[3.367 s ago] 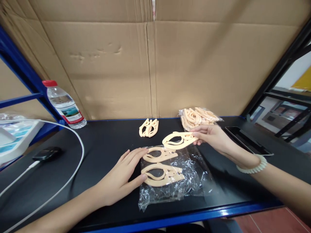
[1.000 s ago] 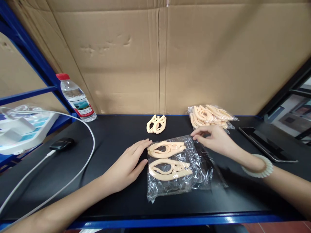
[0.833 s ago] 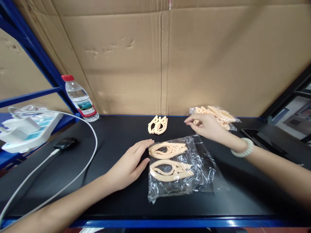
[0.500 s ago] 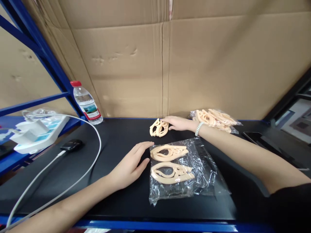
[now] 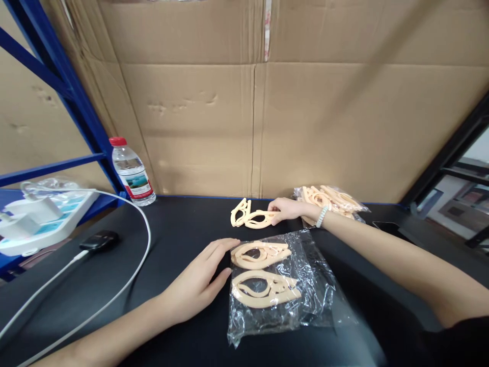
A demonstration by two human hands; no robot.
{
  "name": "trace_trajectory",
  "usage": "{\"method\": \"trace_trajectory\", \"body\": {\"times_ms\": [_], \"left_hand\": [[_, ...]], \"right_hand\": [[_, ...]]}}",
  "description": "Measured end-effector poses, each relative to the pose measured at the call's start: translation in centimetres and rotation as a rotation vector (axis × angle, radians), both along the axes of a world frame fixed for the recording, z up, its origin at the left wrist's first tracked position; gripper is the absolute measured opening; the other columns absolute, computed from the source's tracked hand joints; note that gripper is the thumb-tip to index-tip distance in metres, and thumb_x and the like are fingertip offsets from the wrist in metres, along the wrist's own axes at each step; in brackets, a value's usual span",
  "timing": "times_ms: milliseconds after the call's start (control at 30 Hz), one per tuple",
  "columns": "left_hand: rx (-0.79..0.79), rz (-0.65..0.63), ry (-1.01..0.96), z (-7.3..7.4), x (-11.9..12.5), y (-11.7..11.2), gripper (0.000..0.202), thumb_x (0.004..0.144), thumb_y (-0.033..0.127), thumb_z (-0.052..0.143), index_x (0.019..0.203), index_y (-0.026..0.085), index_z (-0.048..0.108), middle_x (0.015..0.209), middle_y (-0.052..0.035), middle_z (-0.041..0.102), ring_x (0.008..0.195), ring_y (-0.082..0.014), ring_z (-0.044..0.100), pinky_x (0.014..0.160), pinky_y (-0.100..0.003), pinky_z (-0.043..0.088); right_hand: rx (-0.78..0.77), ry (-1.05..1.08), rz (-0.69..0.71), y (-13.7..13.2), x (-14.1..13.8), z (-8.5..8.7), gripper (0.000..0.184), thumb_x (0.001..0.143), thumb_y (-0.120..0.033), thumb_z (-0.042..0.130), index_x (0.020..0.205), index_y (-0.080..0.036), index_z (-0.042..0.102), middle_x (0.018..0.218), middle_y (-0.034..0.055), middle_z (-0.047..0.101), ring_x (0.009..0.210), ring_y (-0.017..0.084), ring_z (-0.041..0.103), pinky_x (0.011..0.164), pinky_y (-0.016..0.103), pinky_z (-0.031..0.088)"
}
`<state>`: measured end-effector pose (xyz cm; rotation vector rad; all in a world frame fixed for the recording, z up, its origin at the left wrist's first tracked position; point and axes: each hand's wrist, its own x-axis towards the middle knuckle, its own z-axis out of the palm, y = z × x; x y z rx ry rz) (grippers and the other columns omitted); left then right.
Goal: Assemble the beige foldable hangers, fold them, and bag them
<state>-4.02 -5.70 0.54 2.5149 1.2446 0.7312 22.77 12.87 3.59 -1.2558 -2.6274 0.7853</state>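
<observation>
My left hand (image 5: 202,283) lies on the black tabletop with its fingers stretched out, the fingertips at the left edge of a clear plastic bag (image 5: 263,322). Inside that bag are two peach-coloured folding clothes hangers, an upper one (image 5: 275,252) and a lower one (image 5: 283,288), both folded up. Farther back, my right hand (image 5: 289,210) pinches the right end of a loose folding hanger (image 5: 251,224), which rests on the table. Close to its left is another loose folding hanger (image 5: 234,219), turned more upright in direction.
Behind my right wrist lies a bagged pile of hangers (image 5: 336,198). A water bottle (image 5: 133,176) stands at the back left, near a power strip (image 5: 71,221) and a looping white cable (image 5: 149,239). A phone (image 5: 391,229) lies right. Cardboard (image 5: 198,122) walls the back.
My right hand has moved right and closed on one end of a loose hanger, which now lies turned sideways, apart from the other. My left hand stays by the bag. The view has shifted slightly.
</observation>
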Motion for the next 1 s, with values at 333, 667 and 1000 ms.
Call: {"method": "trace_trajectory", "body": {"times_ms": [333, 667, 1000], "left_hand": [[0.024, 0.009, -0.005, 0.0, 0.0, -0.1, 0.045, 0.093, 0.018, 0.044, 0.137, 0.026, 0.039, 0.137, -0.0089, 0.054, 0.125, -0.0253, 0.053, 0.107, -0.044, 0.045], [0.044, 0.008, 0.038, -0.6, -0.1, 0.2, 0.045, 0.096, 0.02, 0.04, 0.139, 0.03, 0.031, 0.139, -0.0073, 0.05, 0.128, -0.0233, 0.05, 0.108, -0.044, 0.044], [0.086, 0.013, 0.046, -0.7, -0.3, 0.3, 0.046, 0.095, 0.019, 0.041, 0.139, 0.03, 0.031, 0.138, -0.0076, 0.052, 0.127, -0.0245, 0.052, 0.107, -0.044, 0.045]], "right_hand": [[-0.468, 0.274, -0.224, -2.5, 2.4, 1.7, 0.008, 0.085, -0.018, 0.061, 0.086, -0.013, 0.066, 0.074, 0.0049, 0.068, 0.063, 0.011, 0.063, 0.066, 0.024, 0.056], [-0.3, 0.591, -0.43, -4.3, 3.6, 0.6, 0.011, 0.08, -0.019, 0.066, 0.071, -0.013, 0.068, 0.061, 0.0037, 0.064, 0.056, 0.01, 0.062, 0.051, 0.018, 0.051], [-0.22, 0.756, -0.497, -8.2, 5.8, 2.5, 0.018, 0.079, -0.026, 0.069, 0.093, -0.015, 0.071, 0.062, 0.0022, 0.067, 0.052, 0.01, 0.062, 0.044, 0.019, 0.048]]}}
